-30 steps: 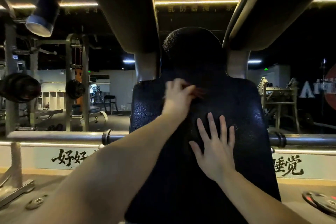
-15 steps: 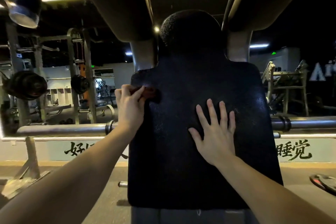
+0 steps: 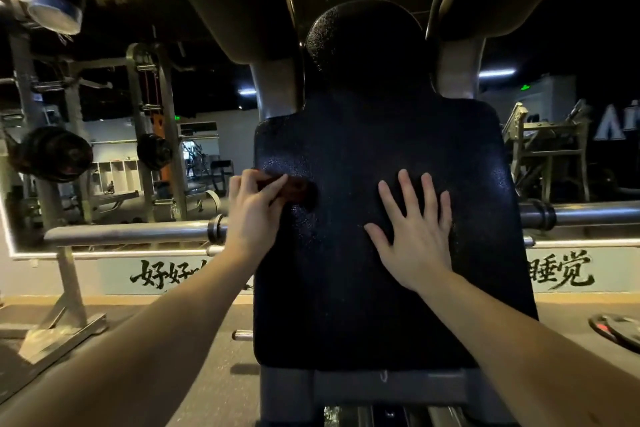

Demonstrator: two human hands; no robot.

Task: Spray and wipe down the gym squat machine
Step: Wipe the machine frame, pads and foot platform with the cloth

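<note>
Two hands seen in head view, both on black back pad (image 3: 381, 305) of squat machine (image 3: 363, 388). Dark reddish cloth (image 3: 299, 189) pinched by left hand (image 3: 254, 218), pressed against pad's upper left edge. Right hand (image 3: 415, 236) laid flat at pad centre, fingers spread, nothing gripped. Droplet sheen visible on pad near cloth: spraying judged done, wiping under way. Lower pad, headrest (image 3: 363, 45), frame (image 3: 277, 87) judged left to wipe.
</note>
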